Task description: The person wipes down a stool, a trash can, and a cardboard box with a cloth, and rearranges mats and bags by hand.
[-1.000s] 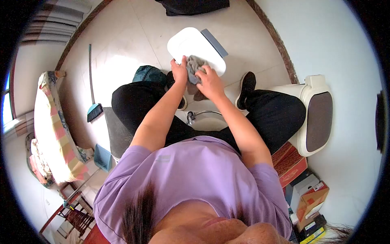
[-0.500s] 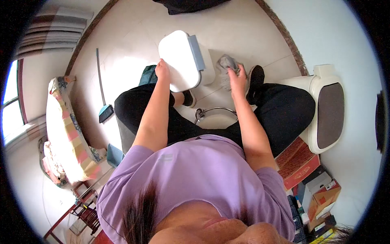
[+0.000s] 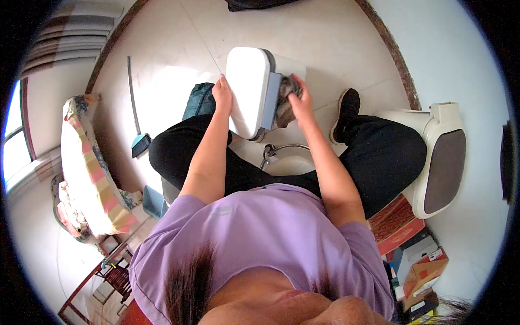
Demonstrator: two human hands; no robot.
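A white bin with a grey-blue latch strip (image 3: 248, 92) is tilted between the knees, its white lid facing left and up. My left hand (image 3: 222, 96) grips the lid's left edge. In my right hand (image 3: 302, 103) is a crumpled grey-brown cloth (image 3: 286, 103), pressed against the bin's side beside the strip. Below the bin, a round container with a metal rim (image 3: 290, 162) shows between the thighs.
A dark green bag (image 3: 199, 101) lies by the left knee. Farther left are a broom (image 3: 140, 143) and a blue dustpan (image 3: 154, 201). At the right stand a cream bin with a grey lid (image 3: 444, 170) and cardboard boxes (image 3: 425, 273).
The bin has turned from lying lid-up to tilted on its side. My right hand moved the cloth off the lid, out to the right, then back against the bin's side.
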